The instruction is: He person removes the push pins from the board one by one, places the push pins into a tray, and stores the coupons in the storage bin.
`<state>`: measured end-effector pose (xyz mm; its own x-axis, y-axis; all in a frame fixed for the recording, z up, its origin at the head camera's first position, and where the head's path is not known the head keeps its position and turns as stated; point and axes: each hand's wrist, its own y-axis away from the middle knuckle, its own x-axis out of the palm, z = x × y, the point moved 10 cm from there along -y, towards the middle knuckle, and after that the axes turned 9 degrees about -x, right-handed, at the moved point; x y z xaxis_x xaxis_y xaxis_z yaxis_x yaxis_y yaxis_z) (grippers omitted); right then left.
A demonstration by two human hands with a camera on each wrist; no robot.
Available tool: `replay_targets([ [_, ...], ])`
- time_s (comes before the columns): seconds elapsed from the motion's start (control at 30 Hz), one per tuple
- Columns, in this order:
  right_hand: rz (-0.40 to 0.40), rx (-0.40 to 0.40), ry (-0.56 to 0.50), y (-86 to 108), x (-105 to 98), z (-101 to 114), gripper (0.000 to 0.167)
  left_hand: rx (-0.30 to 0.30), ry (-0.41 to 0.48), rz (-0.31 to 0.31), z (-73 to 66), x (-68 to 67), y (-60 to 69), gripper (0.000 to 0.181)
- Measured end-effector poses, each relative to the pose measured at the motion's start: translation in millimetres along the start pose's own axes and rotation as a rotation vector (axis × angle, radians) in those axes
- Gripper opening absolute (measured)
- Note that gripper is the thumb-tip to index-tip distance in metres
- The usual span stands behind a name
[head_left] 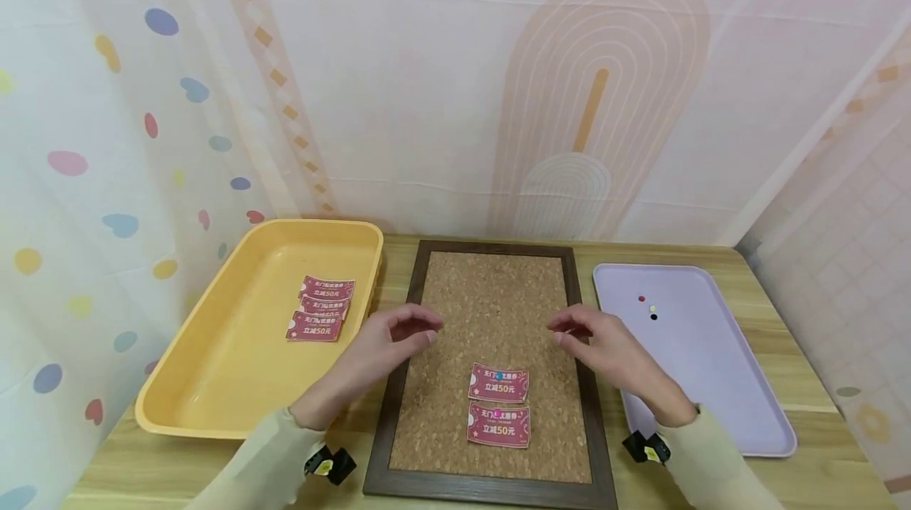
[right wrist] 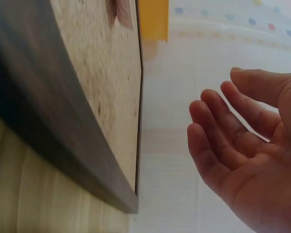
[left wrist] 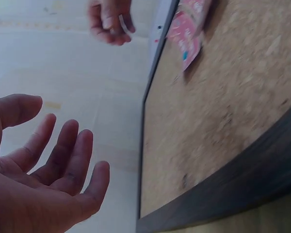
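A cork board point(head_left: 498, 296) in a dark wooden frame lies on the table. Two pink coupons sit on its lower half: the upper coupon point(head_left: 499, 383) bears a blue pushpin point(head_left: 499, 375), the lower coupon point(head_left: 498, 426) a pink pushpin point(head_left: 497, 413). Above the board's left side hovers my left hand point(head_left: 395, 344), its fingers loosely curved around nothing. My right hand point(head_left: 601, 342) is held likewise over the right side of the frame, holding nothing. Both wrist views show the palms bare and the fingers relaxed, apart from the board.
To the left stands a yellow tray point(head_left: 213, 368) with three overlapping pink coupons point(head_left: 320, 308) in it. A purple tray point(head_left: 712, 383) on the right holds a red pin point(head_left: 641, 299), a pale pin point(head_left: 652, 308) and a black pin point(head_left: 654, 317). A patterned curtain point(head_left: 427, 99) hangs behind.
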<state>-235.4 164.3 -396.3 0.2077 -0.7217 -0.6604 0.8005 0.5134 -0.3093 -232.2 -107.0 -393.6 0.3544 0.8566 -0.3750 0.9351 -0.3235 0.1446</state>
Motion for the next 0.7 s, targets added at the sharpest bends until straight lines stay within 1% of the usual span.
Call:
replay_targets([
  [0.1,0.022,-0.033,-0.008,-3.9,7.1,5.9,0.016,-0.011,-0.005,0.030,3.2,11.3,-3.2,0.026],
  [0.2,0.044,-0.053,-0.008,-7.7,13.6,10.5,0.017,-0.001,-0.019,0.041,3.8,19.8,-6.9,0.025],
  [0.33,0.077,-0.035,-0.036,-10.9,24.1,12.5,0.016,0.014,-0.050,0.048,5.0,28.7,-10.7,0.025],
  [0.4,0.093,-0.021,-0.043,-12.2,28.7,12.7,0.016,0.015,-0.059,0.060,6.6,33.6,-13.1,0.025],
  [0.6,0.136,-0.017,-0.016,-17.6,39.0,16.5,0.014,-0.001,-0.067,0.106,13.9,47.8,-19.3,0.025],
  [0.7,0.173,-0.014,-0.027,-19.9,45.4,17.9,0.013,-0.015,-0.060,0.120,15.8,53.1,-20.1,0.025],
])
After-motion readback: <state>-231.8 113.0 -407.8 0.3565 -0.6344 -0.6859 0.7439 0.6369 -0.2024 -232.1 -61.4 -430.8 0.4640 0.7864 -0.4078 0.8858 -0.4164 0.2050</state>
